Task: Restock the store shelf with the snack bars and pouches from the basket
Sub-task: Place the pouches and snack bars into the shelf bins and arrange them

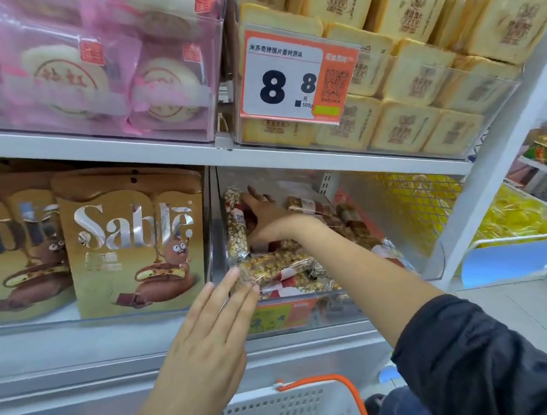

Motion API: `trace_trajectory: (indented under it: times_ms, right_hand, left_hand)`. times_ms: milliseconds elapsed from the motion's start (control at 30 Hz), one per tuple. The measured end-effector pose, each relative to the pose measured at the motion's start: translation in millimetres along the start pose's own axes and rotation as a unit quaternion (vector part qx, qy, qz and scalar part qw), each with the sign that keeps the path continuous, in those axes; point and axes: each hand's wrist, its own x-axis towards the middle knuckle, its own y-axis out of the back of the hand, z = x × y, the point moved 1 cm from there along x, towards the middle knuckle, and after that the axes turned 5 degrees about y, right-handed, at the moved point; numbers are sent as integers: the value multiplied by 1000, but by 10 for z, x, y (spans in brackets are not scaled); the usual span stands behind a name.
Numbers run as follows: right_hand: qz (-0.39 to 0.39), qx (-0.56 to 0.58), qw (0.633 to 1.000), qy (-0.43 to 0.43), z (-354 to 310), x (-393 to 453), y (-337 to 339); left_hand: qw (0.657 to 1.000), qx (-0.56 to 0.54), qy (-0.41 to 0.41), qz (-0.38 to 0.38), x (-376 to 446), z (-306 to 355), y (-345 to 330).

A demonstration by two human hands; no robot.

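Note:
A clear plastic bin (421,232) on the lower shelf holds several nut snack bars (282,267) in clear wrappers. My right hand (270,221) reaches deep into the bin, its fingers spread flat over the bars at the back left, next to an upright bar (237,227). My left hand (210,339) is raised in front of the bin with straight fingers, its fingertips touching the clear front wall near the front bars. The white basket (291,405) with an orange handle (330,382) sits below, at the bottom of the view; its contents are hidden.
Brown Sablé cookie pouches (129,245) fill the bin to the left. The upper shelf holds pink-wrapped round cakes (84,70) and yellow toast-slice packs (412,81) behind an 8.8 price tag (290,79). A white shelf post (500,160) and yellow goods (516,218) stand at right.

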Motion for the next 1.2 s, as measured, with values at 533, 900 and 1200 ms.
trace_trajectory:
  times_ms: [533,900,1200]
  right_hand:
    - [126,41,983,-129,910,-930,280]
    - [114,226,968,4,-245,-364,-113]
    - [178,-136,970,-94,737,-905,290]
  left_hand:
    - [1000,26,17,5,49,53,-30]
    - [1000,24,-3,6,51,7,-5]
    - [1000,23,1,2,40,29,5]
